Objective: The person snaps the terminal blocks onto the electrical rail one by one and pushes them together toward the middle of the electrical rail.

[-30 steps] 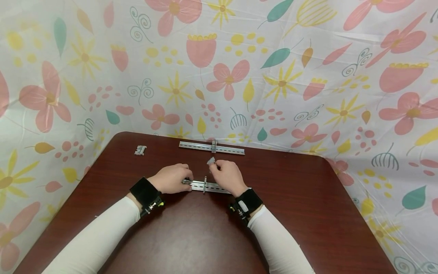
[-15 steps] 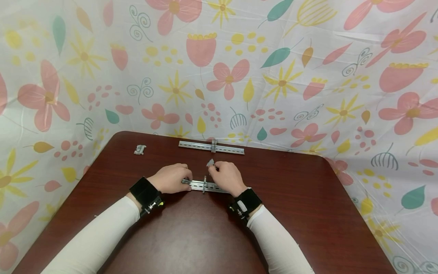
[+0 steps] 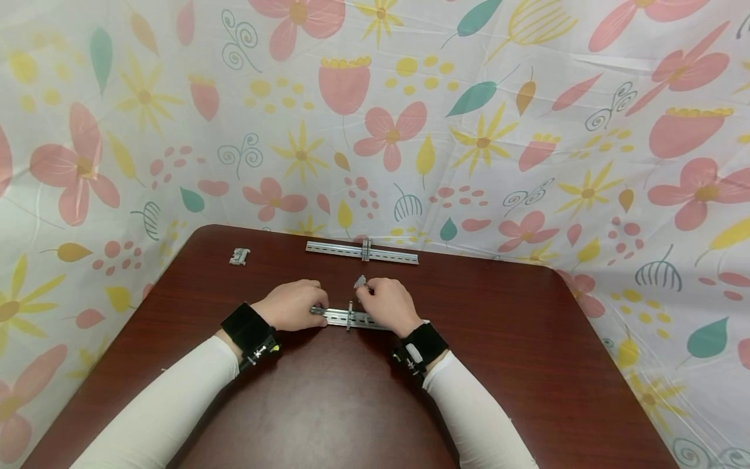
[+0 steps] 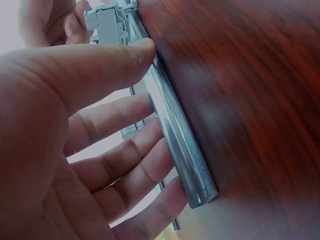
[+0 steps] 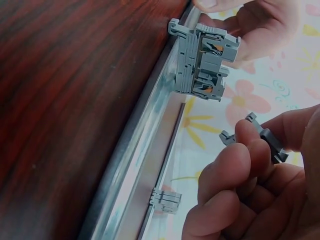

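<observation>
My left hand (image 3: 294,306) holds the left end of a metal DIN rail (image 3: 336,318), thumb on one edge and fingers along the other. A grey terminal block (image 5: 202,60) stands upright across this rail, to the right of my left fingers. Pinched between the thumb and fingers of my right hand (image 3: 391,305) is a small grey plastic clip-like piece (image 5: 267,140), raised beside the rail and apart from the terminal block. My fingers hide part of that piece. In the head view, my right hand also covers the right end of the rail.
Farther back on the dark wooden table (image 3: 504,339) lies a second DIN rail (image 3: 392,256), with grey modules (image 3: 366,249) clipped near its middle. A loose grey plastic part (image 3: 239,256) lies at the back left. A flower-patterned curtain (image 3: 375,130) stands behind the table.
My right hand has shifted very slightly left, and the grey piece has come a little lower and tilted. My left hand and the rail stay in place.
</observation>
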{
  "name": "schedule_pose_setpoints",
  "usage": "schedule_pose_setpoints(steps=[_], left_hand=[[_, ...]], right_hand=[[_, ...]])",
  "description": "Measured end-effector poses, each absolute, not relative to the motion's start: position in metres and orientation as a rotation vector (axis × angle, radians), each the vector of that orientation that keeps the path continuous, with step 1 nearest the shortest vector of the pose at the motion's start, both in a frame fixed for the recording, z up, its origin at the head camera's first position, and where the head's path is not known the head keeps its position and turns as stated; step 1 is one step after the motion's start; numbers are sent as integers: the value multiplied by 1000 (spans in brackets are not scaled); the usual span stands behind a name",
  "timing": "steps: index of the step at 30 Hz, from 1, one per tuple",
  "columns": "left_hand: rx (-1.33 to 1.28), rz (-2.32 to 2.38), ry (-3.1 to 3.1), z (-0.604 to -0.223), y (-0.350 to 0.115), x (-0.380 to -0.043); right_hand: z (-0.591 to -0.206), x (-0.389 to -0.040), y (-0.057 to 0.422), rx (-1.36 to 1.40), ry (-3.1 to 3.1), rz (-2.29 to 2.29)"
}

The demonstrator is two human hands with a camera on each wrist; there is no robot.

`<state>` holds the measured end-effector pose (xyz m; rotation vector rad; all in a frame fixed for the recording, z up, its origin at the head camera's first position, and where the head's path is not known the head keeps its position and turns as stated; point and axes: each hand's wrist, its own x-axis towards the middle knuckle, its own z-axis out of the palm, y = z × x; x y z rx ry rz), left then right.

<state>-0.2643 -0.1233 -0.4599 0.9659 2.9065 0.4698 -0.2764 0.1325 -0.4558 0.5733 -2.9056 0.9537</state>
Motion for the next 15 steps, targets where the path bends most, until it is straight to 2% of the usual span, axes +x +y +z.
schedule_pose_setpoints(steps=[15], left_hand=[[944, 455, 2903, -461, -123, -265]], right_hand=[[-460, -275, 131, 640, -2987, 798]])
